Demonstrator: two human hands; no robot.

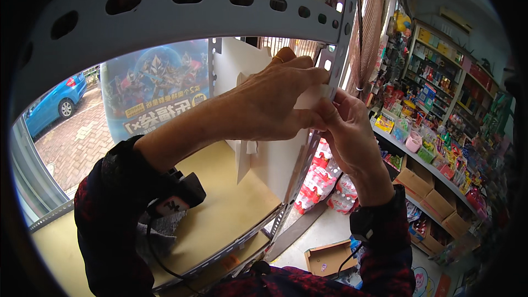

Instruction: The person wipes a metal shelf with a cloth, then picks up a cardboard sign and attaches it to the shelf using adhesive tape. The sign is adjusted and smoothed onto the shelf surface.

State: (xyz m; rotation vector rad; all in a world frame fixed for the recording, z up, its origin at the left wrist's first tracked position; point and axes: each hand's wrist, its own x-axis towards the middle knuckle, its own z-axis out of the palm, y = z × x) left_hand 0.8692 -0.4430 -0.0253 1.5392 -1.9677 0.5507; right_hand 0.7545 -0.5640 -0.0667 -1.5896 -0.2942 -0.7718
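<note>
My left hand [275, 99] reaches across in front of the shelf's perforated metal post [335, 49], its thumb and fingers bent inward. Close by, my right hand [350, 137] pinches with thumb and forefinger, and the two thumbs almost meet. Between them shows a pale, translucent piece [309, 98], perhaps a strip of tape; both hands seem to grip it, though fingers cover its ends. A white panel [275, 162] stands upright along the shelf's side behind my hands. A white flap [243, 162] sticks out from it.
The yellowish shelf board [236, 187] lies below my arms, under a grey perforated beam [148, 14]. A blue poster [159, 85] covers part of the window. Red-and-white packages [319, 179] and an open cardboard box [327, 258] sit on the floor. Loaded shelves [434, 154] line the right.
</note>
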